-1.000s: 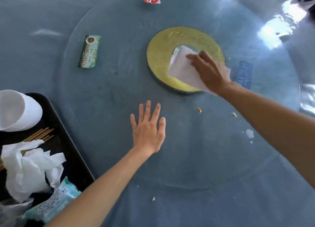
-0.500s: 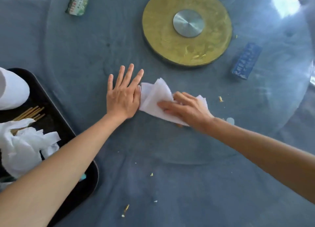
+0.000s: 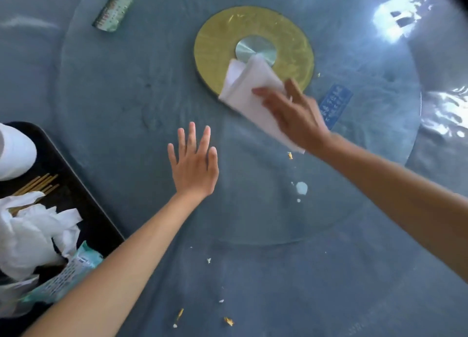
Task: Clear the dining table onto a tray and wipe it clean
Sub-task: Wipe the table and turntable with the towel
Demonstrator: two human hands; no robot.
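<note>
White folded cloth [image 3: 249,93] lies at the centre right of the frame, its far corner over the gold disc [image 3: 217,47] and silver hub [image 3: 254,48], its near end under the right hand [image 3: 295,116]. That hand presses down on it with fingers spread flat, not clenched around it. The left hand [image 3: 193,163] lies released, fingers straight, on the glass turntable [image 3: 131,88] at mid frame.

Risks, as I judge them: a flat press gives little hold, so the cloth may bunch or slip. The turntable may spin under the stroke if the left hand lifts. A wide sweep could scatter the crumbs [image 3: 228,321] at the bottom of the frame, or smear the white blob [image 3: 301,187]. 2 packets, green [image 3: 115,8] at upper left and blue [image 3: 334,105] beside the right hand, are not yet on the black tray [image 3: 76,184] at lower left.
</note>
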